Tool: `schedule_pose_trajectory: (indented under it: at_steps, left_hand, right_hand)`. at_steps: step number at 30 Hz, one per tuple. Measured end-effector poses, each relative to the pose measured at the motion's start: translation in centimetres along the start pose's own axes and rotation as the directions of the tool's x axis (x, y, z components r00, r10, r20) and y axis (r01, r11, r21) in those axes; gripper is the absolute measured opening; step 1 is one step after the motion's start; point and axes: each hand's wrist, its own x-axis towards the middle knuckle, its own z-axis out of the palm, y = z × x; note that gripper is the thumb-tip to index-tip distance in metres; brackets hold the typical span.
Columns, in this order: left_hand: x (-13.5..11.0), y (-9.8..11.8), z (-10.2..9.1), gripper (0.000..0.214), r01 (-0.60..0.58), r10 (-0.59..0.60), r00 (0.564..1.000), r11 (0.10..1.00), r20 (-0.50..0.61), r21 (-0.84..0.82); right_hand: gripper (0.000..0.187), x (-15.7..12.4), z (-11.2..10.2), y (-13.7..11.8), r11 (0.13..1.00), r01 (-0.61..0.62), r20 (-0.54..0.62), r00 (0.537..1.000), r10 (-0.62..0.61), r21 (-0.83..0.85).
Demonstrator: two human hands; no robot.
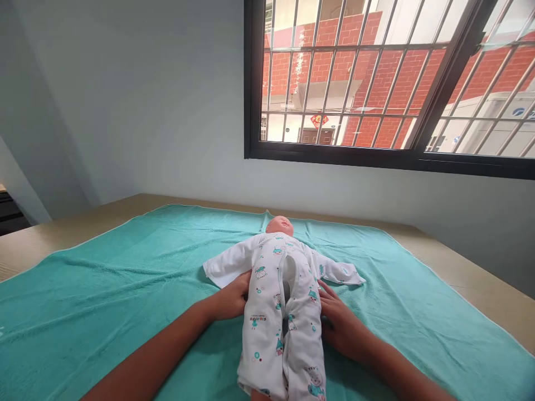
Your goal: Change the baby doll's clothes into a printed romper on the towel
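Note:
A baby doll (279,224) lies on its back on a teal towel (125,289), head towards the window. It wears a white romper (280,312) with small teal prints, open down the front at the belly. My left hand (232,298) presses against the romper's left side at the waist, fingers curled onto the cloth. My right hand (338,320) lies on the romper's right side, fingers together along the cloth. The romper's sleeves are spread out to both sides.
The towel covers a light wooden surface (468,267) whose edges show at left and right. A grey wall stands behind it, and a black-framed barred window (376,83) looks onto a red brick building.

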Motion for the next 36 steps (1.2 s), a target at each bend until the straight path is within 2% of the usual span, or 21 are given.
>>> schedule_pose_trajectory:
  at_steps: [3,5,7,11,13,16,19,21,24,28,32,36]
  left_hand:
    - [0.1,0.4,-0.5,0.052,0.083,-0.07,0.994,0.981,0.08,-0.177]
    - [0.2,0.6,-0.8,0.04,0.074,-0.053,0.991,0.983,0.124,-0.167]
    - [0.3,0.8,-1.0,0.032,0.047,-0.031,0.989,0.993,0.141,-0.11]
    - [0.3,0.3,-1.0,0.026,0.02,-0.022,0.989,1.0,0.148,0.012]
    - [0.2,0.0,-1.0,0.024,0.015,-0.023,0.989,0.998,0.148,0.056]
    - [0.1,0.0,-0.8,0.025,-0.002,-0.013,0.991,0.994,0.133,0.109]
    - [0.1,0.0,-0.2,0.032,-0.007,-0.007,0.997,0.984,0.076,0.18]
    - [0.1,-0.4,0.4,0.044,-0.001,-0.003,1.0,0.968,0.018,0.252]
    - [0.0,-1.6,1.3,0.06,-0.019,0.028,0.999,0.932,-0.021,0.361]
    - [-0.2,-3.0,2.0,0.073,-0.018,0.037,0.999,0.904,-0.036,0.427]
    - [-0.2,-1.8,1.8,0.082,-0.005,0.027,0.998,0.935,-0.057,0.356]
    - [-0.2,0.4,0.8,0.074,0.021,-0.01,0.998,0.986,-0.064,0.164]
  right_hand:
    - [0.042,-0.4,-0.5,-0.1,0.987,-0.079,-0.044,0.995,0.085,0.137]
    - [0.05,-0.6,-0.6,-0.3,0.97,-0.133,-0.123,0.979,0.16,0.201]
    - [0.052,-0.7,-0.5,-0.6,0.969,-0.159,-0.151,0.97,0.189,0.191]
    - [0.023,-0.3,-0.5,-1.3,0.992,-0.122,-0.064,0.99,0.123,0.01]
    - [0.017,0.0,-0.8,-1.7,0.993,-0.115,-0.036,0.993,0.115,-0.004]
    - [0.023,0.2,-1.9,-2.1,0.976,-0.127,0.038,0.992,0.123,0.179]
    - [0.034,0.2,-2.9,-2.5,0.914,-0.186,0.135,0.98,0.146,0.361]
    - [0.034,0.0,-2.8,-2.5,0.936,-0.179,0.147,0.979,0.14,0.304]
    - [0.03,-0.1,-1.9,-2.3,0.994,-0.073,0.077,0.995,0.067,0.076]
    - [0.024,-0.2,-1.0,-2.2,0.994,0.037,-0.01,0.999,-0.039,-0.107]
    - [0.032,-0.4,-1.2,-2.5,0.992,0.087,0.013,0.996,-0.087,-0.091]
    - [0.033,-0.5,-1.6,-2.5,0.998,0.052,0.055,0.997,-0.054,0.045]
